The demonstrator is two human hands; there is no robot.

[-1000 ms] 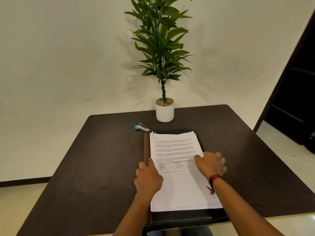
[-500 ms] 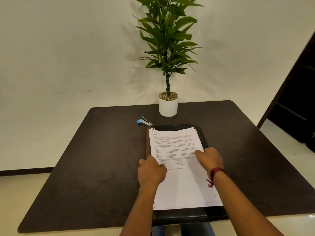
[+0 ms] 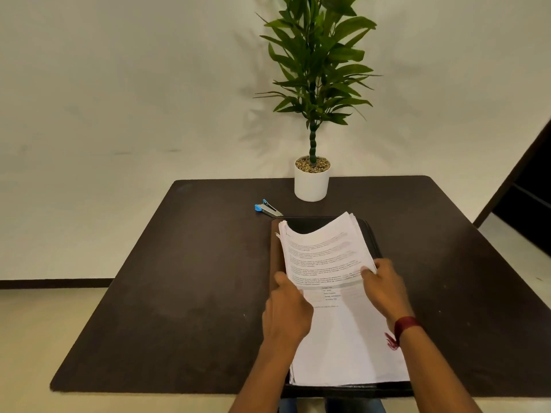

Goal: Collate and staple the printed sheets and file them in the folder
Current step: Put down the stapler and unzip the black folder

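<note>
Seemingly early: the left hand (image 3: 287, 311) and right hand (image 3: 384, 289) each have a grip clamped on a side of the sheets (image 3: 325, 254). Their far end curls up off the folder (image 3: 307, 225) on the counter (image 3: 179, 293). The stapler (image 3: 267, 208) lies apart, so stapling and filing probably remain.

A dark square counter (image 3: 179, 293) carries three things: a white plant pot (image 3: 311, 183) at the far edge, a blue-and-silver stapler (image 3: 267, 208) near it to the left, and a black folder (image 3: 310, 225) lying flat from the middle to the near edge.

both hands (image 3: 337, 296) gripping sheets (image 3: 328, 260), folder (image 3: 369, 234) beneath
</note>
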